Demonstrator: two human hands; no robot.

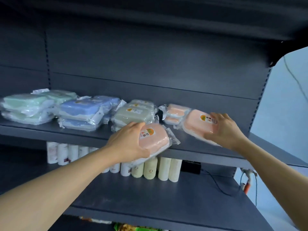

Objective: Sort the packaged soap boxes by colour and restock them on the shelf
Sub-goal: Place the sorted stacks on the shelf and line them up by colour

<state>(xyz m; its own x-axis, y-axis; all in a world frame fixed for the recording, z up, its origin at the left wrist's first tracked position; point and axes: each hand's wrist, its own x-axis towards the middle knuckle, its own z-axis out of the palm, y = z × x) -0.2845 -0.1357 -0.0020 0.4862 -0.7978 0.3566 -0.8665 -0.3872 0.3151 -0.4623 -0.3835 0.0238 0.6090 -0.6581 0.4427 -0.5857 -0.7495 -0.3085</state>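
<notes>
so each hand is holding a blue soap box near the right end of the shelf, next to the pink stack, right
Not quite: the colour is wrong. The head view shows each hand holding a pink soap box, not a blue one. The left hand grips one pink box at the shelf edge, the right hand holds another pink box beside the pink stack. The blue boxes sit further left, untouched.

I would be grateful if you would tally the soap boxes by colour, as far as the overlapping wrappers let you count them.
Green soap boxes: at least 3
Blue soap boxes: at least 3
Grey-beige soap boxes: at least 2
Pink soap boxes: 4
Total: at least 12; the stacks hide some.
</notes>
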